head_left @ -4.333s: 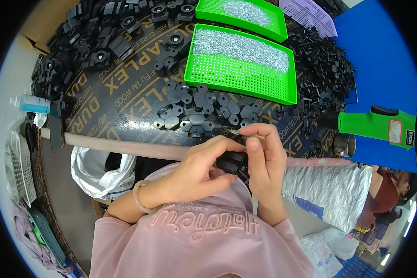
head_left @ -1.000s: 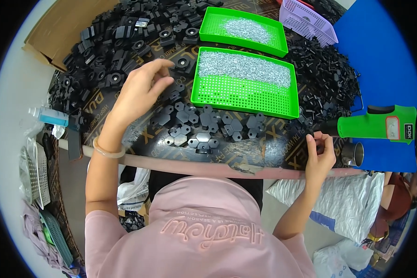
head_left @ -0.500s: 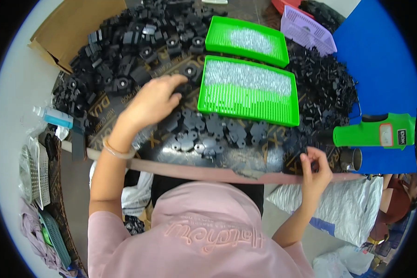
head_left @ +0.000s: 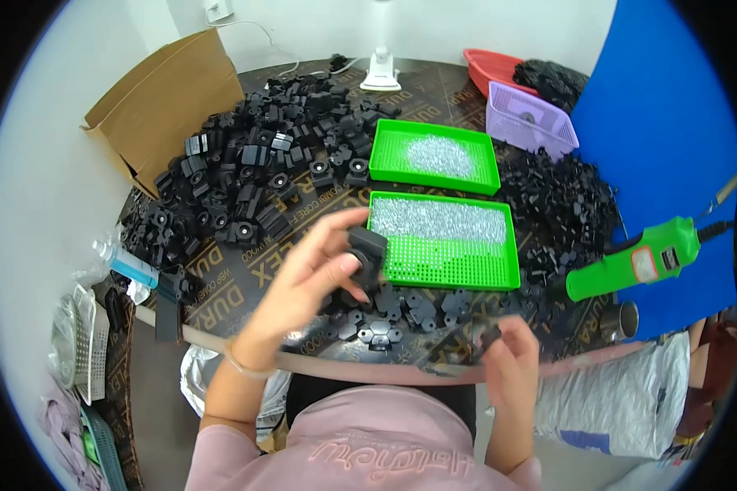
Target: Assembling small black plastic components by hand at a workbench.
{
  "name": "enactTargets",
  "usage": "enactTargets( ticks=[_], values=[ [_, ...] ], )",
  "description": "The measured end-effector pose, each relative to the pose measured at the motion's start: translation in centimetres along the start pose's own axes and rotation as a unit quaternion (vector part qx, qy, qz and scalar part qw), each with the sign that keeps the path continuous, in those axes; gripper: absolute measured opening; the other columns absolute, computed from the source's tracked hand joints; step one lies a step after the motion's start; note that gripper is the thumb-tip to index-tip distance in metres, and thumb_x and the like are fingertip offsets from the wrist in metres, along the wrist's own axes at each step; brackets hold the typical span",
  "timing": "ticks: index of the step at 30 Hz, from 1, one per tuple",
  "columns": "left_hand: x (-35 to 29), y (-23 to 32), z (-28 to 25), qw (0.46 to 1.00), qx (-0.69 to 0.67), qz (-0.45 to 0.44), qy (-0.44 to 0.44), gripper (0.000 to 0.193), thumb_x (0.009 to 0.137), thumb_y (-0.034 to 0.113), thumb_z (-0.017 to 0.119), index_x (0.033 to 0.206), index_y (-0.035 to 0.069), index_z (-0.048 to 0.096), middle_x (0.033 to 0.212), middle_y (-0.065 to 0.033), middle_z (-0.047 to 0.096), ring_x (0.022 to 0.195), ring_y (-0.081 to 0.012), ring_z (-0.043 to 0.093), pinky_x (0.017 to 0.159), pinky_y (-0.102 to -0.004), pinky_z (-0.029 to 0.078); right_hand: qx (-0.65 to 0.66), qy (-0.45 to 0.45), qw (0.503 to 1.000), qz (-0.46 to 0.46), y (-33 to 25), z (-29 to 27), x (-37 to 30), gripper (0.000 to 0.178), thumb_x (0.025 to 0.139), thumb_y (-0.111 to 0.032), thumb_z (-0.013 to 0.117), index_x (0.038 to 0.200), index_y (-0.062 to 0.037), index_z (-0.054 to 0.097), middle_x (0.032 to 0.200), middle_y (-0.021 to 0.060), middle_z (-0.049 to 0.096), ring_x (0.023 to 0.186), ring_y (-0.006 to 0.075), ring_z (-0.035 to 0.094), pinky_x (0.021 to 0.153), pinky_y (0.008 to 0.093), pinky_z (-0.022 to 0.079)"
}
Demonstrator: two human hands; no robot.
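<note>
My left hand point(head_left: 315, 274) is raised above the round dark table point(head_left: 246, 278) and grips a black plastic block point(head_left: 367, 250) between thumb and fingers, just left of the near green tray point(head_left: 442, 270). My right hand point(head_left: 509, 360) rests at the table's front edge, fingers pinched on a small black part point(head_left: 490, 334). Several flat black hex-shaped parts point(head_left: 385, 315) lie between the two hands. A large heap of black blocks point(head_left: 254, 172) fills the far left of the table.
A second green tray point(head_left: 385, 164) with small silver pieces sits behind the near one. A green power screwdriver point(head_left: 639, 262) lies at right, by a blue panel point(head_left: 663, 131). A cardboard box point(head_left: 160, 102), purple basket point(head_left: 532, 123), red tray point(head_left: 495, 65) and another black pile point(head_left: 561, 204) ring the table.
My left hand has pulled back from the black heap toward me, lifting a black block. My right hand stays at the front edge. The view has tilted up, showing more of the far table.
</note>
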State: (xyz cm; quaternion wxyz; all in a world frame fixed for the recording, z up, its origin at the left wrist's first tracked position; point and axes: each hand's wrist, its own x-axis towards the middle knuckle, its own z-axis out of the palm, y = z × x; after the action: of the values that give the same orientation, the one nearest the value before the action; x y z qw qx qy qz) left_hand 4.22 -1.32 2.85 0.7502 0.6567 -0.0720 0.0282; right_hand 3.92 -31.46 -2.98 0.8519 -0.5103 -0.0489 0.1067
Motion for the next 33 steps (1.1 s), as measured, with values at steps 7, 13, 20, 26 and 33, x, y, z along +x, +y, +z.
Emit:
enactTargets(
  ticks=[7,13,20,26,33],
  values=[
    [-2.2,-2.5,5.7,0.981,-0.188,-0.031,-0.045,0.057,0.104,0.026,0.054,0.15,0.001,0.031,0.126,-0.0199,0.059,0.1,-0.0274,0.068,0.076,-0.0373,0.059,0.107,-0.101,0.988,0.055,0.3,4.8,3.3,0.022,0.091,-0.007,0.072,0.11,-0.0017,0.063,0.097,0.0025,0.066,0.084,0.0081,0.06,0.073,0.022,0.047],
    [-2.1,-3.3,6.9,0.984,-0.175,0.003,-0.017,0.052,0.106,0.023,0.049,0.149,0.003,0.03,0.127,-0.0164,0.057,0.108,-0.0251,0.065,0.088,-0.0415,0.059,0.133,-0.076,0.986,0.061,0.7,4.4,3.2,0.02,0.091,-0.008,0.072,0.108,-0.0016,0.064,0.09,0.0015,0.066,0.076,0.0073,0.057,0.068,0.0214,0.044],
    [-2.2,-3.5,7.5,0.989,-0.147,-0.005,-0.014,0.051,0.106,0.023,0.049,0.149,0.002,0.03,0.127,-0.0179,0.057,0.107,-0.0256,0.065,0.085,-0.0387,0.059,0.15,-0.074,0.983,0.071,0.1,4.1,2.9,0.019,0.091,-0.008,0.072,0.108,-0.0019,0.065,0.087,0.0013,0.066,0.073,0.0077,0.055,0.067,0.0219,0.044],
    [-1.7,-3.1,8.3,0.985,-0.175,-0.005,0.009,0.052,0.104,0.022,0.052,0.148,0.003,0.031,0.123,-0.016,0.06,0.102,-0.0236,0.066,0.081,-0.0392,0.06,0.127,-0.059,0.988,0.064,0.3,3.7,3.1,0.016,0.093,-0.01,0.071,0.106,-0.0029,0.066,0.087,0.0005,0.066,0.073,0.0072,0.056,0.067,0.0218,0.044],
    [-2.0,-3.7,8.5,0.995,-0.097,-0.001,0.007,0.046,0.105,0.02,0.051,0.146,0.002,0.037,0.105,-0.0098,0.062,0.086,-0.0134,0.061,0.073,-0.0257,0.053,0.172,-0.093,0.975,0.107,-0.3,3.0,3.2,0.017,0.096,-0.013,0.068,0.11,-0.0035,0.065,0.091,0.0,0.067,0.075,0.0073,0.058,0.068,0.0221,0.045]
  ],
)
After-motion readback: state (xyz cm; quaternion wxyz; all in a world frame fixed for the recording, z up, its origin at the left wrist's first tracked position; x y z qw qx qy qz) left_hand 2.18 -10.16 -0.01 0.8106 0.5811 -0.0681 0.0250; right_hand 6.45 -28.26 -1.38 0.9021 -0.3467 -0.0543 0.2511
